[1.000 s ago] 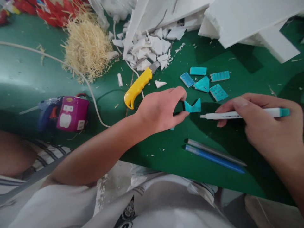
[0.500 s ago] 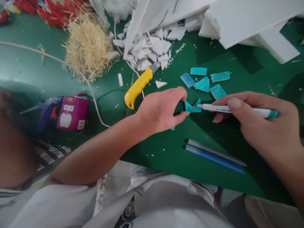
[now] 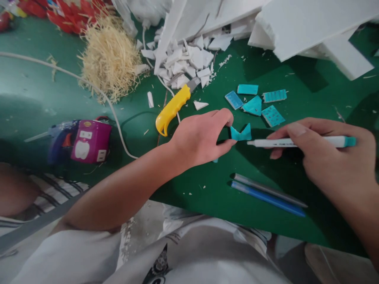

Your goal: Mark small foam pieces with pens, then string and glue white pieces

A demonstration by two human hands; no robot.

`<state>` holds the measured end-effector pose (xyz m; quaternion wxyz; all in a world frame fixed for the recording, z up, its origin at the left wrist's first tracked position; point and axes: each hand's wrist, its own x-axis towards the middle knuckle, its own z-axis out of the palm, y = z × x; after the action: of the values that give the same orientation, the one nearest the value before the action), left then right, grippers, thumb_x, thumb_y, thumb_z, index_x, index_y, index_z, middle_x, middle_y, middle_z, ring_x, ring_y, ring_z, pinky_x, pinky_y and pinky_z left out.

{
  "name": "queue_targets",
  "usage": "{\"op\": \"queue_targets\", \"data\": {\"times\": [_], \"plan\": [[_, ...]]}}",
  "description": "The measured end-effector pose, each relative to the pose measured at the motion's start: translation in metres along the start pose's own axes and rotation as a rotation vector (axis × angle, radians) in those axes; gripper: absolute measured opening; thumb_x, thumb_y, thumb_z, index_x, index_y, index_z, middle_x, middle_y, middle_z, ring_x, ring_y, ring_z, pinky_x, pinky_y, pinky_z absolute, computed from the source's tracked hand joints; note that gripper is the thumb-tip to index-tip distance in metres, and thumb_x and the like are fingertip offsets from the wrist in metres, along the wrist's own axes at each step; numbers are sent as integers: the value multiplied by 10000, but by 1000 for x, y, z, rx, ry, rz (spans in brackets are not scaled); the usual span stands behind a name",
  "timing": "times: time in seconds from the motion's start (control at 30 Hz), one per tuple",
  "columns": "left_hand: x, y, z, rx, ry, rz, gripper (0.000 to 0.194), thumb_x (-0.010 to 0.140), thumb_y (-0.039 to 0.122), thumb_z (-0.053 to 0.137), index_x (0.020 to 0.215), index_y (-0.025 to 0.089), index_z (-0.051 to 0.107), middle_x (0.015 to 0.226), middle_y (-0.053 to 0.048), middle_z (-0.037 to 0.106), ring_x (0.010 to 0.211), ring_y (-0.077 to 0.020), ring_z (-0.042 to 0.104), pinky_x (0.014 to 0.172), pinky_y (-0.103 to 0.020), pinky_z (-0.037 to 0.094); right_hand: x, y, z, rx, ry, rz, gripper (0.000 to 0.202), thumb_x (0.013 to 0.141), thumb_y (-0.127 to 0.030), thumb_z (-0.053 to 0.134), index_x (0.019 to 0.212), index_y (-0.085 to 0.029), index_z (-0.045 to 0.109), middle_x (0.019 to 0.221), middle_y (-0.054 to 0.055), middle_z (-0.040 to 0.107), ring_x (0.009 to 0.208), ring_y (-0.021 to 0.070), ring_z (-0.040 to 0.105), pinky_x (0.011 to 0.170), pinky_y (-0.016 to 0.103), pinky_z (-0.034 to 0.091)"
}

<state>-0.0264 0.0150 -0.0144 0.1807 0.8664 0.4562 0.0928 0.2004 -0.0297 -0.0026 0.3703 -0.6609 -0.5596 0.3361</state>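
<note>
My left hand (image 3: 204, 136) pinches the left end of a small turquoise notched piece (image 3: 241, 133) between thumb and forefinger, close above the green table. In my right hand (image 3: 328, 146) is a white marker (image 3: 275, 142) with a turquoise end, its tip just below and right of the piece, apart from it. Beyond the hands lie several painted foam pieces: a plain rectangle (image 3: 248, 89), a striped one (image 3: 274, 95), a dotted one (image 3: 272, 115), a bluer one (image 3: 233, 100) and a triangular one (image 3: 252, 105). Another turquoise bit (image 3: 216, 160) is mostly hidden under my left hand.
Two pens, one grey (image 3: 269, 189) and one blue (image 3: 268, 198), lie near the table edge. A yellow utility knife (image 3: 173, 110) rests beside white foam scraps (image 3: 189, 59). Foam boards (image 3: 314, 27), straw (image 3: 108, 59), a cable (image 3: 97, 86), a magenta power block (image 3: 91, 141) and a glue gun (image 3: 60, 138) surround the space.
The marker tip has come off the notched piece, and my right hand has drawn slightly right. My left hand stays put. A neighbouring person's arm at the left has shifted downward.
</note>
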Motion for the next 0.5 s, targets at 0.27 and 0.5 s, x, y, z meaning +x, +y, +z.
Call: {"op": "queue_targets", "data": {"times": [0.27,0.5], "plan": [[0,-1,0,8,16,25,257,869,384,718,1004,202,596,689,70,521,618,-112,580,535,-235,296,0,4,0,42,-13,12,332,875,-459,698,611,-268,761,487,-3,623,444,95,480,415,264,291],[0,0,1,6,21,20,260,864,378,725,1008,200,602,691,70,527,606,-109,563,541,-238,303,0,7,-1,54,-15,-3,321,882,-507,700,672,-278,780,526,-6,645,493,105,554,464,260,412]]}}
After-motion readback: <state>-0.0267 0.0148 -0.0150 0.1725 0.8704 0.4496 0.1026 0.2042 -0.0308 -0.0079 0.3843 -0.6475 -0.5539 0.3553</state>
